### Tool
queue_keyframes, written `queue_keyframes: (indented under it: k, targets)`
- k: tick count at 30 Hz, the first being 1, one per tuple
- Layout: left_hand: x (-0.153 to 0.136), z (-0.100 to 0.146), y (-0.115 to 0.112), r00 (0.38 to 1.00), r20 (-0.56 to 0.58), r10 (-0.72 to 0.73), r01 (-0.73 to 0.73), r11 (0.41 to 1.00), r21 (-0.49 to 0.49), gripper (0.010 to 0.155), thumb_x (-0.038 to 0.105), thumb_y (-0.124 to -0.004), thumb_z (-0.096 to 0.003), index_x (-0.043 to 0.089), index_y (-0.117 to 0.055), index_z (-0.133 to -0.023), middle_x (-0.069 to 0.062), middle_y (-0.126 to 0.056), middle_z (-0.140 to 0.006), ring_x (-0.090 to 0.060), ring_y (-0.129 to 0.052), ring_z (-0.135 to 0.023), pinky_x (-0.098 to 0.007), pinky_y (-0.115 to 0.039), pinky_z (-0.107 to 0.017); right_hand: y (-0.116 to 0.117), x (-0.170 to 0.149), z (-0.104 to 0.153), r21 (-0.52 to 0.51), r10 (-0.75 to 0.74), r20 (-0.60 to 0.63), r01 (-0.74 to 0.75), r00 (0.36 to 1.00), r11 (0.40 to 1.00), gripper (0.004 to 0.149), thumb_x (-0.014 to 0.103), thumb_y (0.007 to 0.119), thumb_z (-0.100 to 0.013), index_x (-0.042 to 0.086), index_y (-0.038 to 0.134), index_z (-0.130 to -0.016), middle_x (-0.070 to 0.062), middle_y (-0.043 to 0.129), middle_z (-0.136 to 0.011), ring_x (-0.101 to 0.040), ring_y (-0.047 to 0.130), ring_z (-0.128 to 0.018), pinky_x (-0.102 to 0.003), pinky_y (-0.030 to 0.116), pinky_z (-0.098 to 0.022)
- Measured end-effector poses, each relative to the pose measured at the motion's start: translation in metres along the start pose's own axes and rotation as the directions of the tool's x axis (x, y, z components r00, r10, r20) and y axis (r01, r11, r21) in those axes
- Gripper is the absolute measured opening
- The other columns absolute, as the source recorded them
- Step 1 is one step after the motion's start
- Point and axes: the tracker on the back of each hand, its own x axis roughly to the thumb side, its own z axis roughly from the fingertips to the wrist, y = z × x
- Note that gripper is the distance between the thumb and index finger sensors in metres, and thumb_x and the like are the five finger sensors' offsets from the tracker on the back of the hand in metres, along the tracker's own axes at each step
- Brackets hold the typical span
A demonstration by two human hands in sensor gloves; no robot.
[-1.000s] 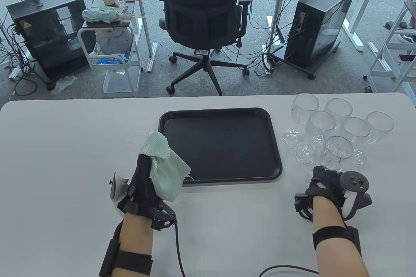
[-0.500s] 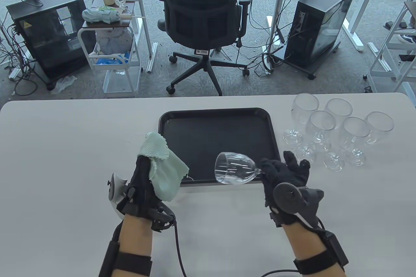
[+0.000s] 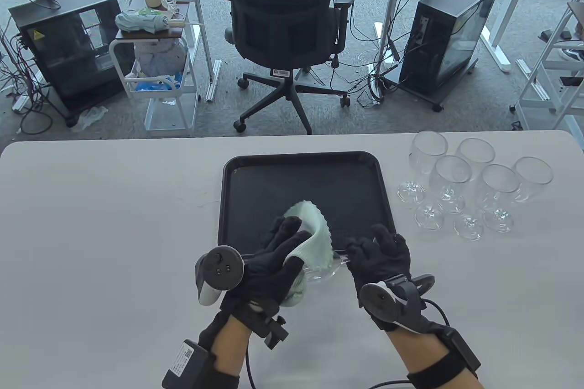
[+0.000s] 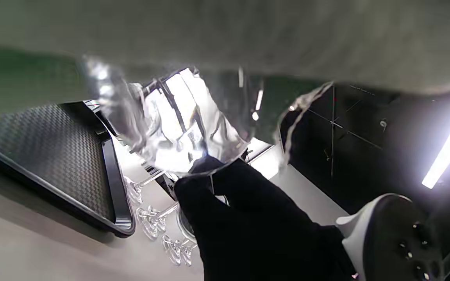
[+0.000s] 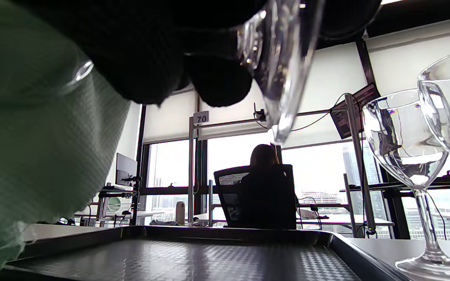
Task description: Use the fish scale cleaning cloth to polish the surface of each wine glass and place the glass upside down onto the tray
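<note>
A clear wine glass (image 3: 325, 273) lies sideways in the air over the front edge of the black tray (image 3: 305, 165). My right hand (image 3: 372, 250) grips it at the stem end, with the foot (image 5: 281, 58) hanging under my fingers in the right wrist view. My left hand (image 3: 285, 243) holds the pale green fish scale cloth (image 3: 310, 234) wrapped over the bowl (image 4: 178, 125). The cloth (image 4: 225, 31) covers the top of the bowl in the left wrist view and fills the left side (image 5: 33, 148) of the right wrist view. The tray (image 5: 170, 253) holds nothing.
Several upright wine glasses (image 3: 456, 179) stand in a cluster on the table right of the tray, one of them (image 5: 404, 148) close to my right hand. An office chair (image 3: 285, 19) stands beyond the table's far edge. A person (image 5: 264, 187) sits at a distant desk.
My right hand lifted the nearest glass from the cluster and carried it left, tipped sideways, to the tray's front edge. My left hand swung right with the cloth and closed it over the bowl.
</note>
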Motion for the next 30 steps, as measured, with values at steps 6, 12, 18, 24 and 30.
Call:
queue_keyframes:
  k: [6,12,18,24,30]
  targets:
    - [-0.009,0.002,-0.016,0.986,0.140,-0.088,0.065,0.985,0.161,0.070,0.065,-0.079,-0.0485,0.043,-0.047,-0.107,-0.001,-0.025,-0.121,-0.036,-0.036,-0.111,-0.067,-0.059,-0.075,-0.015,0.004,0.005,-0.062,-0.034,0.025,0.036,0.999,0.997,0.049,0.037,0.098,-0.043,0.029,0.081,-0.089,-0.003,0.092,-0.080,-0.027,0.073,-0.090,-0.046,0.080,-0.053]
    - [-0.001,0.011,-0.003,0.979,0.152,-0.134,0.071,0.929,0.363,0.066,0.066,-0.087,-0.0440,0.036,-0.065,-0.098,-0.004,-0.057,-0.110,-0.038,-0.067,-0.095,-0.061,-0.086,-0.051,-0.022,0.002,0.007,-0.094,-0.184,0.119,0.195,0.976,0.976,0.061,0.050,0.094,-0.044,0.032,0.069,-0.097,-0.005,0.079,-0.098,-0.033,0.066,-0.096,-0.052,0.077,-0.061]
    - [-0.006,0.015,0.011,0.990,0.143,0.004,-0.059,0.921,0.385,0.065,0.067,-0.084,-0.0458,0.035,-0.065,-0.099,-0.005,-0.058,-0.110,-0.038,-0.069,-0.094,-0.060,-0.087,-0.048,-0.003,-0.050,0.004,-0.087,-0.712,-0.034,0.707,0.702,0.701,0.094,0.063,0.085,-0.045,0.035,0.022,-0.108,-0.016,0.027,-0.115,-0.047,0.052,-0.101,-0.062,0.071,-0.065]
    - [-0.006,0.014,0.006,0.990,0.135,0.042,-0.084,0.944,0.320,0.064,0.068,-0.080,-0.0480,0.036,-0.062,-0.101,-0.004,-0.055,-0.112,-0.037,-0.068,-0.096,-0.059,-0.086,-0.049,0.017,-0.057,0.001,0.004,-0.878,-0.094,0.882,0.469,0.471,0.078,0.061,0.086,-0.046,0.038,0.043,-0.107,-0.015,0.062,-0.103,-0.036,0.091,-0.062,-0.037,0.091,-0.033]
    - [0.002,0.015,0.009,0.972,0.203,-0.115,0.040,0.939,0.340,0.064,0.071,-0.075,-0.0462,0.038,-0.062,-0.100,-0.003,-0.057,-0.110,-0.035,-0.070,-0.095,-0.055,-0.087,-0.045,0.027,-0.053,0.003,0.096,-0.918,-0.305,0.967,0.253,0.235,0.079,0.069,0.073,-0.050,0.027,0.039,-0.109,-0.021,0.060,-0.098,-0.038,0.088,-0.052,-0.037,0.087,-0.026]
